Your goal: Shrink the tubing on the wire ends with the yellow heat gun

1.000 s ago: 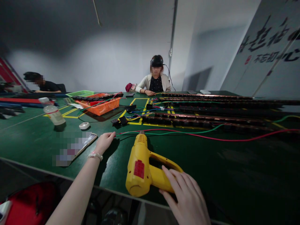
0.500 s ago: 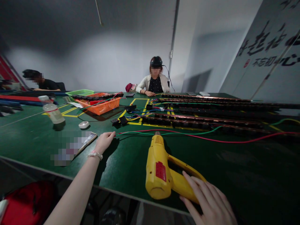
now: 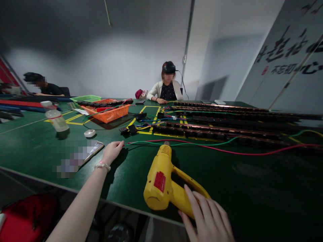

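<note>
Two bare hands work over the green bench (image 3: 121, 181) in the head view. The left hand (image 3: 113, 151) has its fingers closed on the near end of a green wire (image 3: 214, 144); a red wire (image 3: 252, 154) runs close alongside, though whether its end is also pinched I cannot tell. The right hand (image 3: 207, 215) is clamped around the handle of a yellow heat gun (image 3: 157, 185), which is at the bench's near edge, its nozzle pointing away from the person and close to the two wires; whether it touches them is unclear. Left of the left hand lies a phone (image 3: 94, 150), partly blurred, with a small white ring-shaped thing (image 3: 90, 133) beyond it and a bottle (image 3: 58, 121) farther left. Past the wires lie long black strips (image 3: 214, 128) and black connectors (image 3: 132, 129). An orange basket (image 3: 111, 115) holds more parts, just in front of a light green basket (image 3: 88, 98). One co-worker (image 3: 168, 89) sits across the bench, another person (image 3: 51, 89) at far left.
</note>
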Motion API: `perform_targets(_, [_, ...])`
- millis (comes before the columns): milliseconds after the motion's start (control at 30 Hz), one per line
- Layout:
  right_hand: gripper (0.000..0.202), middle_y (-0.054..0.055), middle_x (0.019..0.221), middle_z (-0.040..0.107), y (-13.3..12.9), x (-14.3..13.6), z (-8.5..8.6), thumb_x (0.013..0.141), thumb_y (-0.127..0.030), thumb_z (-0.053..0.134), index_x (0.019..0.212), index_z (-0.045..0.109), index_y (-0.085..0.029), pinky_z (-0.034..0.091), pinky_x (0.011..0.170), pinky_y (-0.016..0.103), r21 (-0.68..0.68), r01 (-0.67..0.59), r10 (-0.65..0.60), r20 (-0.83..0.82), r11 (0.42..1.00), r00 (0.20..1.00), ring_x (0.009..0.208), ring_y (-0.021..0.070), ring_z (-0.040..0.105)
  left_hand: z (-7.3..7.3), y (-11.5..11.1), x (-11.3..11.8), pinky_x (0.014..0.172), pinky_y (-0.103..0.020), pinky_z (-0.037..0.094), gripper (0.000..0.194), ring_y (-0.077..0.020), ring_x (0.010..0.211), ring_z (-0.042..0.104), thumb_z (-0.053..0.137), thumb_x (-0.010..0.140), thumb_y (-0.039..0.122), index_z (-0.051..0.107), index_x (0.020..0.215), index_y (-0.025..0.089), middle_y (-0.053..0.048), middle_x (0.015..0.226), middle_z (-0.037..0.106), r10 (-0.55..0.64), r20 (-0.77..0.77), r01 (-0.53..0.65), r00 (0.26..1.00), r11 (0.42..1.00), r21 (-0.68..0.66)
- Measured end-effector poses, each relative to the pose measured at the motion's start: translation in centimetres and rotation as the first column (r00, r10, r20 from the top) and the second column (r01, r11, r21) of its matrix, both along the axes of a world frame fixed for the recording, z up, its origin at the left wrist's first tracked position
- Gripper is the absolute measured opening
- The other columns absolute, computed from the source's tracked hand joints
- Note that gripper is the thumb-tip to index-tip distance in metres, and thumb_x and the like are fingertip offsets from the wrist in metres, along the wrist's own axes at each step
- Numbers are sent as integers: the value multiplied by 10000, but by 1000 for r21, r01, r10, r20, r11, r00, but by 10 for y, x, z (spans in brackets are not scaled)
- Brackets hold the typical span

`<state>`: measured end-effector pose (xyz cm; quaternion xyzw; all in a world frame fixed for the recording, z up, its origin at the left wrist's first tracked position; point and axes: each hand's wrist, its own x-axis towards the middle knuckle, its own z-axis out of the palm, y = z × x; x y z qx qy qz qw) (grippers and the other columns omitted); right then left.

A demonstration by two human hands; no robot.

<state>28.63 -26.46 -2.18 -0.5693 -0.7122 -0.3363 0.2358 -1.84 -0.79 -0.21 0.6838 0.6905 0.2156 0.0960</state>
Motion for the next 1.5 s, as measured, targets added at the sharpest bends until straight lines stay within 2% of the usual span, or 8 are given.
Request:
perform_targets(200, [402, 91, 980, 648, 12, -25, 1, 924, -314, 381, 1238, 526, -110, 353, 844, 413, -22, -31, 30, -71, 999, 997, 868, 231, 552, 1, 0, 1, 530, -246, 286, 550, -219, 723, 593, 285, 850, 576, 671, 745, 198, -58, 766, 680, 8, -6, -8, 1000, 1000, -5])
perform_targets(367, [393, 56, 994, 650, 23, -47, 2, 926, -361, 391, 1224, 548, -158, 351, 877, 386, -44, -81, 71, -191, 996, 979, 880, 213, 555, 1, 0, 1, 530, -257, 281, 553, -223, 720, 592, 278, 853, 576, 680, 786, 204, -61, 795, 683, 20, -1, -20, 1000, 1000, -17])
perform_targets(667, [469, 40, 1013, 640, 37, -86, 5, 817, -336, 582, 1256, 531, -178, 363, 896, 408, -110, -159, 126, -262, 981, 957, 888, 225, 542, -4, 4, -1, 528, -276, 296, 597, -231, 683, 603, 237, 877, 579, 614, 635, 185, -93, 724, 680, 35, 27, -35, 999, 999, 11])
perform_targets(800, [521, 30, 1017, 639, 40, -98, 2, 774, -370, 646, 1246, 535, -179, 343, 925, 400, -94, -205, 166, -312, 974, 935, 897, 215, 541, -4, 4, -1, 571, -288, 374, 587, -246, 728, 627, 247, 912, 546, 613, 651, 168, -114, 755, 683, 35, 62, -36, 997, 999, 9])
perform_targets(933, [566, 21, 1007, 644, 40, -104, 1, 736, -406, 688, 1238, 541, -189, 341, 920, 384, -89, -257, 214, -333, 962, 918, 883, 206, 541, -1, 2, 1, 752, -339, 496, 363, -226, 895, 619, 470, 909, 441, 632, 974, 123, -90, 989, 649, 73, 137, -79, 988, 996, 45])
perform_targets(1033, [601, 21, 998, 644, 41, -106, 2, 708, -422, 714, 1234, 546, -184, 343, 919, 376, -78, -288, 247, -337, 955, 909, 873, 204, 542, 0, 1, 3, 838, -415, 512, 365, -224, 1004, 584, 564, 881, 365, 551, 1174, 149, -73, 1163, 575, 96, 142, -106, 985, 992, 66])
perform_targets(1400, [687, 0, 1022, 641, 41, -100, -1, 655, -430, 768, 1263, 530, -216, 374, 927, 346, -80, -296, 249, -359, 952, 900, 894, 199, 558, 0, 1, 1, 837, -414, 514, 366, -232, 1011, 583, 566, 879, 365, 552, 1174, 149, -72, 1168, 573, 63, 123, -73, 990, 995, 73])
perform_targets(1500, [678, -12, 1028, 641, 41, -95, -1, 655, -418, 773, 1261, 529, -236, 381, 932, 343, -85, -298, 245, -380, 951, 892, 904, 196, 560, -2, 4, -2, 746, -341, 506, 322, -198, 876, 607, 500, 906, 406, 615, 1012, 124, -58, 990, 628, 43, 113, -51, 993, 997, 66])
